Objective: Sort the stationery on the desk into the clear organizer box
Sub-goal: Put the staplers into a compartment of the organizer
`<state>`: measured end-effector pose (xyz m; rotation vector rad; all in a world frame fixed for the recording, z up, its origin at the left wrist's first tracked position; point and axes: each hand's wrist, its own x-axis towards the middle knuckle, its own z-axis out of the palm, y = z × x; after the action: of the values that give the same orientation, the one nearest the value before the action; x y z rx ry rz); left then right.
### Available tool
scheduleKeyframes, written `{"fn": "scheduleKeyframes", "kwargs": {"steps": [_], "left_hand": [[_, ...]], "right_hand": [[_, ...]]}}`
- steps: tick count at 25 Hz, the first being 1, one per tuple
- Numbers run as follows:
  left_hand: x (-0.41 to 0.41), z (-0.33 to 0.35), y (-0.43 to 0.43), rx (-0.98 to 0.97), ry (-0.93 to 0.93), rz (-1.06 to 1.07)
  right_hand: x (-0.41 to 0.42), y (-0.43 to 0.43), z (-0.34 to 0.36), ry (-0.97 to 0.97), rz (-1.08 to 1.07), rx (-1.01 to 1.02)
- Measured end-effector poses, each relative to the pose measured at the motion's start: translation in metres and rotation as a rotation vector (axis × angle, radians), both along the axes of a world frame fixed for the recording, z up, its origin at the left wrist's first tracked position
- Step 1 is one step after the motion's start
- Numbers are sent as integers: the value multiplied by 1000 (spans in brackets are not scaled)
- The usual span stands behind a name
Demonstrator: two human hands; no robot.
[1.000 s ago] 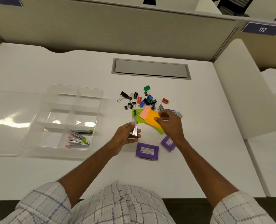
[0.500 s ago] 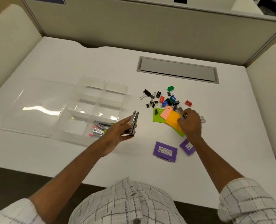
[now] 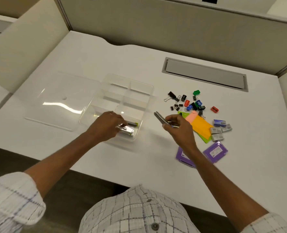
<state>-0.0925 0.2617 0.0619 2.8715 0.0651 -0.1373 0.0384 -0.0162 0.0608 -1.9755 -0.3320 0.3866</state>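
The clear organizer box (image 3: 139, 88) stands on the white desk, split into several compartments. My left hand (image 3: 108, 126) is inside its near compartment, fingers curled on a metal stapler (image 3: 126, 131) lying among other staplers there. My right hand (image 3: 178, 126) hovers right of the box and grips another small metal stapler (image 3: 159, 117), its tip pointing up-left. Sticky notes (image 3: 201, 126) in green, pink and orange lie just right of that hand. Binder clips (image 3: 176, 101) and coloured sharpeners (image 3: 196, 105) are scattered behind them.
The box's clear lid (image 3: 55, 105) lies flat to its left. Staple boxes (image 3: 220, 127) sit right of the notes, two purple cases (image 3: 215, 152) near the front edge. A grey cable hatch (image 3: 205, 74) is at the back; partitions wall the desk.
My left hand carried its stapler left and down into the box's near compartment. My right hand lifted a stapler off the pile and brought it toward the box. The view swung left.
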Motion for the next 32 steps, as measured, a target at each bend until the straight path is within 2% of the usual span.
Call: {"fn": "scheduleKeyframes", "kwargs": {"steps": [4,6,8,11,15,18,21,24,27,32], "left_hand": [[18,-11,-1,165,117,-185],[26,-13,2,217,149,-212],[30,-14,8,168,212,-171],[30,-14,16,-5,264,-142],[24,-13,30,-197,184,-89],[17,-13,39,-240,25,-34],[9,-14,44,-258,-32,-55],[6,-17,44,-151,-46,-179],[9,-18,41,-41,29,-288],[13,-18,38,-2,10,-380]], "right_hand": [[-23,22,2,-1,36,6],[-30,29,3,-7,34,-4],[-36,34,4,-12,33,-12],[-45,41,3,-60,70,-43],[-53,57,-1,-172,182,-72],[-56,74,-7,-261,299,-143],[-56,93,-12,-339,403,-215],[-52,109,-16,-370,445,-296],[-48,117,-16,-395,458,-434],[-56,103,-17,-536,406,-497]]}}
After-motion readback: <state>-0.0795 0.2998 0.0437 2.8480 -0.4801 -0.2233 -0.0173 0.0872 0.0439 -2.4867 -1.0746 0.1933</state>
